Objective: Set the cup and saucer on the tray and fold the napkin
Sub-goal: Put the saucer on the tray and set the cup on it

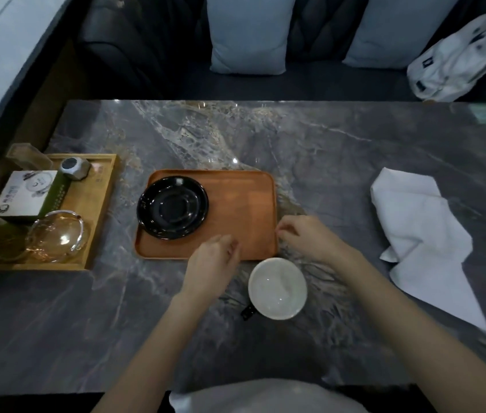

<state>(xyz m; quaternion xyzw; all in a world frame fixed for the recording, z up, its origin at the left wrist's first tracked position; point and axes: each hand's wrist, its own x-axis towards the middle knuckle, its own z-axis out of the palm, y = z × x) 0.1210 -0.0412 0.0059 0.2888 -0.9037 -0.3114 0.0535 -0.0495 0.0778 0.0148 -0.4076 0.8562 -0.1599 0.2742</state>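
Observation:
An orange-brown tray [241, 204] lies in the middle of the marble table. A black saucer [173, 207] rests on the tray's left half. The cup [277, 289], white inside with a dark handle pointing left, stands on the table just in front of the tray's near right corner. My left hand [213, 263] hovers over the tray's near edge, fingers loosely curled, holding nothing. At the tray's right near corner is my right hand [304, 236], fingers bent and empty. A white napkin [423, 234] lies rumpled and unfolded at the right.
A light wooden tray [98, 210] at the left edge holds a box, a small metal device and a glass bowl [56, 236]. A sofa with pale cushions [249, 31] and a white bag [459, 58] sits beyond the table's far edge.

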